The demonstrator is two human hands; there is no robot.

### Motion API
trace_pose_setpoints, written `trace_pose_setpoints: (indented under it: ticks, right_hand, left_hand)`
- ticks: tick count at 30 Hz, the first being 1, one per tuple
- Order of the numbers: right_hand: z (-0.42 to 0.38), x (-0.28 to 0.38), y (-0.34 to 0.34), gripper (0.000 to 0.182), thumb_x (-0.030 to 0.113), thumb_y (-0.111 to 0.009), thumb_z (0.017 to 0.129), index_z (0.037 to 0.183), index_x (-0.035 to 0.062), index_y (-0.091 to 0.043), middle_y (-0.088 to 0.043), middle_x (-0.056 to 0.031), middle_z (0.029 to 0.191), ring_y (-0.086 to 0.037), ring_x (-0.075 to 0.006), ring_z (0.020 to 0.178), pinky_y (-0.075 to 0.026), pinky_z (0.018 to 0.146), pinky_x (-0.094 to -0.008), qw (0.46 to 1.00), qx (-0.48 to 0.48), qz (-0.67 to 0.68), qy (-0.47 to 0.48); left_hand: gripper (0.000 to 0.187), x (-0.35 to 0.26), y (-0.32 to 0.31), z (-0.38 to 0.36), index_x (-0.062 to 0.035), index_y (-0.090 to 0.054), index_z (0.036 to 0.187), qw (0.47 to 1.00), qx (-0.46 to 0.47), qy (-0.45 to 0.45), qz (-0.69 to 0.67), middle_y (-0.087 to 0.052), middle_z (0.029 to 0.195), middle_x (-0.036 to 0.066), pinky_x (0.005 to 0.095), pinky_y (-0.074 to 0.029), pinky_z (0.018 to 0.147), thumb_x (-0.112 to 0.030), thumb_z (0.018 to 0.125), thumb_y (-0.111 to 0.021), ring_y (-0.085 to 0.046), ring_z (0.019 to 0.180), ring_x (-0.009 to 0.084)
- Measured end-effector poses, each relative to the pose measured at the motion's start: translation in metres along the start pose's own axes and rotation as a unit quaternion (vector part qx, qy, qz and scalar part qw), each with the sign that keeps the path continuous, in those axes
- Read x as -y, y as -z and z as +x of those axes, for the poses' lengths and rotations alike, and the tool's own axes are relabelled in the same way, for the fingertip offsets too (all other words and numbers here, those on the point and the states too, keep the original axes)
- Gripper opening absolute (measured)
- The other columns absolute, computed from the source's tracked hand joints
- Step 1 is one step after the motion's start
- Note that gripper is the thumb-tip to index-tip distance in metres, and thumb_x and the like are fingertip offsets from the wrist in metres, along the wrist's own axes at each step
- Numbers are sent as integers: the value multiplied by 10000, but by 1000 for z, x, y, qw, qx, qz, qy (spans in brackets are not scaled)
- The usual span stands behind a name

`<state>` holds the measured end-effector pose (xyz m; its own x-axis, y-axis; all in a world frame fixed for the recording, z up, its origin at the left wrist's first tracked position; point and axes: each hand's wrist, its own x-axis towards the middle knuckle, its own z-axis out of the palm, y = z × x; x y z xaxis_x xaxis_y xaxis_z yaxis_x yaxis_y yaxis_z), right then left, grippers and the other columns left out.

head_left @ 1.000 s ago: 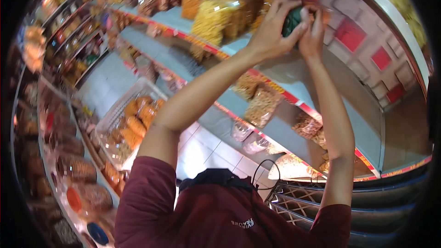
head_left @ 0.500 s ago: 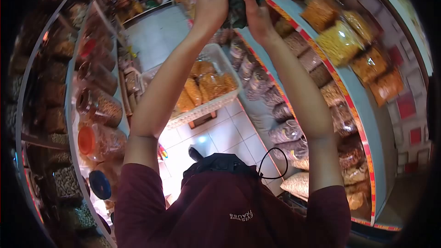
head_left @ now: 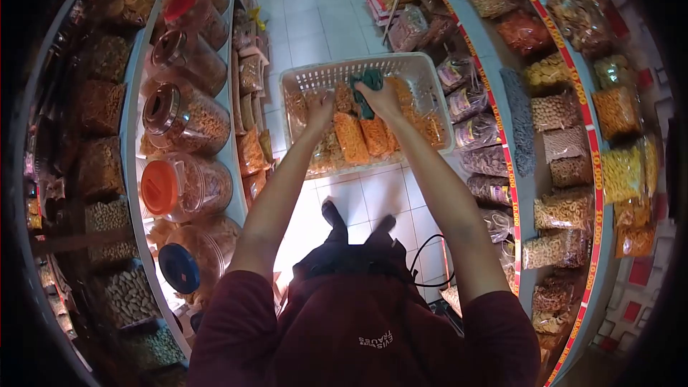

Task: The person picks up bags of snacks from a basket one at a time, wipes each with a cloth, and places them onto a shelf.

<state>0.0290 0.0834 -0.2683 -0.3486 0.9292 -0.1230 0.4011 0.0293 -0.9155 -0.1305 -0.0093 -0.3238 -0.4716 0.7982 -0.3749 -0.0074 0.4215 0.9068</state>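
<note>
A white plastic basket (head_left: 437, 79) holds clear packs of orange and brownish snacks. My right hand (head_left: 380, 99) is closed around a bunched dark green cloth (head_left: 367, 89) above the packs. Opposite it, my left hand (head_left: 321, 109) has its fingers curled at the side of a brownish snack bag (head_left: 345, 98) and seems to grip it; the fingertips are partly hidden. Bright orange snack packs (head_left: 350, 137) lie just in front of both hands, on the near side of the basket.
Large lidded jars, one with an orange lid (head_left: 159, 188) and one with a blue lid (head_left: 179, 269), line the left shelf. Stepped shelves with a red-and-yellow price strip (head_left: 502, 129) carry bagged snacks on the right. A grey cloth (head_left: 517, 122) lies on one step. White floor tiles (head_left: 287, 7) run beyond the basket.
Both hands have come down from high up in front into the basket. The green cloth, earlier between both hands, is now in my right hand. My view has shifted, showing the basket more fully.
</note>
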Motion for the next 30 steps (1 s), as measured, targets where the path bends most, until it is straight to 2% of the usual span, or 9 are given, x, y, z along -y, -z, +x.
trace_pose_setpoints:
  ticks: [2, 4, 8, 9, 12, 13, 20, 27, 30]
  right_hand:
    - [-4, -42, -17, 500, 479, -762, 769, 966, 20, -727, -743, -149, 942, -717, -278, 886, -542, 783, -370, 997, 31, -54, -50]
    - [-10, -82, -32, 507, 497, -732, 789, 987, 30, -736, -739, -118, 912, -702, -226, 834, -534, 741, -346, 986, 80, -75, -126]
    - [-17, -160, -63, 476, 491, -707, 816, 980, 46, -748, -739, -98, 901, -695, -193, 814, -530, 710, -328, 959, 128, -73, -241]
    - [-30, -149, -62, 475, 482, -707, 825, 1008, 45, -744, -734, -84, 891, -692, -180, 798, -531, 697, -322, 963, 117, 4, -243]
    - [-38, -168, -73, 464, 457, -710, 837, 1040, 40, -733, -728, -71, 886, -686, -163, 787, -531, 695, -311, 961, 119, 15, -248]
    - [-38, -175, -76, 404, 397, -712, 860, 1031, 30, -713, -717, -61, 870, -678, -143, 754, -529, 671, -289, 962, 138, 40, -231]
    - [-53, -197, -93, 212, 197, -702, 897, 971, 8, -643, -671, -53, 799, -647, -130, 684, -520, 618, -278, 970, 116, 149, -153]
    - [-54, -151, -88, 495, 221, -791, 824, 1199, -22, -578, -647, -129, 1127, -634, -193, 1024, -509, 901, -319, 977, 74, 163, -112]
    - [-38, -132, -94, 470, 162, -725, 877, 1272, -2, -531, -649, -80, 1075, -616, -136, 983, -502, 889, -272, 979, 49, 197, 25]
  left_hand:
    - [535, 75, -2, 22, -57, -544, 1313, 986, 94, 113, -77, -626, 1095, 91, 389, -466, 802, -478, 995, -457, -596, 995, 231]
    - [574, 140, -14, 31, -57, -525, 1329, 978, 78, 181, -65, -615, 1123, 96, 421, -459, 828, -511, 996, -416, -603, 1012, 250]
    - [655, 171, -35, 13, -52, -481, 1380, 957, 57, 262, -108, -574, 1254, 123, 456, -424, 952, -570, 996, -367, -575, 1108, 269]
    - [757, 175, -38, 11, -52, -431, 1444, 947, 83, 279, -138, -506, 1387, 149, 447, -349, 1078, -645, 980, -348, -505, 1213, 291]
    - [813, 212, -55, 19, -73, -474, 1423, 921, 106, 310, -212, -518, 1393, 130, 439, -337, 1085, -721, 944, -365, -481, 1220, 280]
    - [797, 211, -65, 16, -113, -573, 1317, 921, 24, 319, -223, -622, 1229, 72, 411, -374, 999, -772, 910, -388, -532, 1113, 228]
    - [622, 192, -69, 8, -170, -551, 1325, 912, 78, 257, -311, -639, 1172, 39, 329, -451, 831, -661, 966, -422, -576, 1004, 165]
    - [399, 132, -36, 6, -74, -530, 1288, 917, -53, 126, -375, -535, 1303, 72, 313, -386, 1010, -380, 1033, -501, -494, 1197, 164]
    - [415, 96, -14, 15, -85, -518, 1308, 941, -40, 69, -330, -536, 1318, 56, 297, -368, 1022, -369, 1010, -574, -475, 1239, 161]
